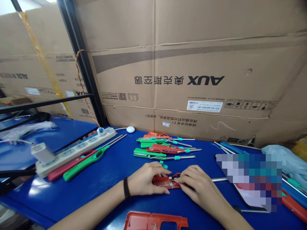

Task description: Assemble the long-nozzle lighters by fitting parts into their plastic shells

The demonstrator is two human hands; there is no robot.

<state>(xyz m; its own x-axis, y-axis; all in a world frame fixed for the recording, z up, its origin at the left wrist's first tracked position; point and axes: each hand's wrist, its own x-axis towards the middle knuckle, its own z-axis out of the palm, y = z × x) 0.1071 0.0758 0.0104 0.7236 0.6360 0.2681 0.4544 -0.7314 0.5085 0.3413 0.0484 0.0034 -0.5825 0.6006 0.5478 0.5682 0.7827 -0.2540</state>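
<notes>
An opened red utility lighter (pixel 166 181) lies in front of me on the blue table, small parts showing inside its shell and a metal tube reaching out to the right. My left hand (pixel 147 179) grips the shell's left end between thumb and fingers. At its right end, my right hand (pixel 198 183) is closed with the fingertips pinched over the inner parts; what they hold is hidden. A separate red shell half (pixel 153 221) rests near the front edge. Behind my hands are several opened green lighters (pixel 150 153) and red lighters (pixel 165 148), with metal tubes pointing right.
A white power strip (pixel 76 149) runs along the left, beside a closed green lighter (pixel 82 165) and a closed red one (pixel 69 164). At right are a pixelated flat object (pixel 254 182), a screwdriver (pixel 254 211) and a plastic bag (pixel 284 156). Large cardboard (pixel 192 38) stands behind.
</notes>
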